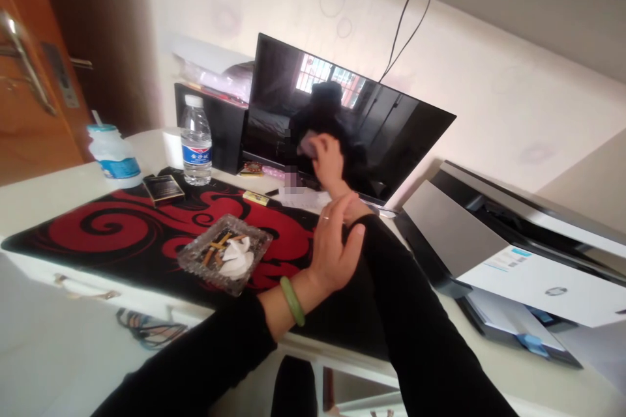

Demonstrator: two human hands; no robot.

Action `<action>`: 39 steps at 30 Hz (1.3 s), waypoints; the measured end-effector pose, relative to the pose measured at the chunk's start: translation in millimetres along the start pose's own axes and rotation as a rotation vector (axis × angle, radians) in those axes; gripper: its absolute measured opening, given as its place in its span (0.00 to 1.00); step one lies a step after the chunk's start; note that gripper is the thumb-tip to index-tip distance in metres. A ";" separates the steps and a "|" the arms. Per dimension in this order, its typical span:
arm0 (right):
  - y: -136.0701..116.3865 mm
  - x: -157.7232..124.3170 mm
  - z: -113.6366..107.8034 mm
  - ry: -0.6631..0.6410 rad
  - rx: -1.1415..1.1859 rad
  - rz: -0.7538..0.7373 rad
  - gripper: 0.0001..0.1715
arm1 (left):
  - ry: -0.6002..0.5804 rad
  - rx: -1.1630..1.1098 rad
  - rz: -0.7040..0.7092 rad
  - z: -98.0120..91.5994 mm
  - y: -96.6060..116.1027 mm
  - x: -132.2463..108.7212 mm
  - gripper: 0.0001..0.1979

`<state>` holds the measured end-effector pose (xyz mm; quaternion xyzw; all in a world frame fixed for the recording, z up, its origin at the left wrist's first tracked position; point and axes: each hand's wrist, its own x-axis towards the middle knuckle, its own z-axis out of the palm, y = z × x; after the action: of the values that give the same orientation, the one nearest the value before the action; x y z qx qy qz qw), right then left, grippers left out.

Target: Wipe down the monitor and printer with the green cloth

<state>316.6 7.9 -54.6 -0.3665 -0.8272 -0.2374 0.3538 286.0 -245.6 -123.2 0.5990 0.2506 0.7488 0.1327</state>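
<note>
Two bare hands over the white counter point(63, 202), toward its right edge: left hand point(335, 251) open, empty, near a clear glass ashtray point(254, 241); right hand point(332, 169) half-curled, empty, before a black flat-screen monitor point(391, 137).

**A cream-walled room with a wooden door at the left.**
A cream wall point(489, 111) with faint pale ring patterns rises behind the white desk point(53, 205). Two thin black cables point(403, 16) run down it to a black flat-screen monitor point(342, 117) at the desk's back edge, its glass reflecting a bright barred window point(330, 75). Past the desk's left end stands a wooden door point(34, 91) with a metal lever handle point(22, 55). Even, pale light fills the room.
</note>
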 end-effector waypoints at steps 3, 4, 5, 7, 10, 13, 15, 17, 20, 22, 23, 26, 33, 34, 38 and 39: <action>-8.4 -36.4 9.9 -0.185 0.003 -0.191 0.36 | 0.010 0.018 0.037 0.2 -3.7 0.2 0.24; -1.5 -46.9 7.0 -0.174 0.001 -0.183 0.35 | 0.015 0.016 0.032 1.0 -4.5 0.1 0.24; 9.1 -54.7 1.6 -0.150 -0.006 -0.158 0.35 | 0.021 0.013 0.023 2.0 -5.1 0.0 0.23; 35.2 -60.6 -13.5 -0.061 -0.040 -0.059 0.35 | 0.024 0.006 0.004 3.7 -5.2 -0.5 0.22; 63.6 -52.7 -31.7 0.261 -0.116 0.241 0.34 | -0.001 -0.006 0.000 4.1 -4.2 -0.8 0.23; 62.8 -48.4 -31.6 0.294 -0.136 0.267 0.35 | -0.023 -0.001 -0.002 2.7 -4.5 0.0 0.24; 52.9 -53.5 -26.0 0.081 -0.100 0.074 0.35 | -0.012 0.013 -0.005 2.1 -5.7 0.6 0.23; 45.5 -58.1 -22.3 -0.040 -0.064 -0.059 0.33 | 0.007 0.023 -0.012 2.4 -7.0 0.8 0.23; 46.5 -41.3 -23.8 0.047 -0.068 -0.021 0.34 | 0.023 0.015 -0.026 3.2 -6.2 0.5 0.23; 48.6 -7.0 -25.9 0.242 -0.086 0.118 0.37 | 0.041 -0.004 -0.008 2.6 -2.7 0.5 0.23; 47.0 15.1 -25.7 0.390 -0.088 0.220 0.37 | 0.054 -0.014 0.012 1.7 -0.2 0.8 0.22; 23.9 78.6 -15.6 0.567 -0.058 0.281 0.37 | 0.102 -0.047 0.090 -2.6 8.0 2.9 0.23; -63.0 51.6 40.1 -0.145 -0.016 -0.344 0.33 | 0.175 -0.059 0.154 -6.1 11.7 5.5 0.23; -64.1 37.5 43.1 -0.185 -0.009 -0.386 0.30 | 0.180 -0.066 0.147 -5.5 11.6 5.1 0.23; -38.9 28.2 25.3 -0.162 -0.024 -0.357 0.29 | 0.185 -0.100 0.149 -3.0 14.7 2.8 0.24; -30.9 41.1 15.2 -0.117 -0.033 -0.310 0.31 | 0.188 -0.102 0.159 -2.9 16.2 2.3 0.24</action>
<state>266.7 16.7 -37.2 -0.2536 -0.8888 -0.2811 0.2583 284.3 -258.7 -113.1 0.5366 0.1752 0.8217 0.0790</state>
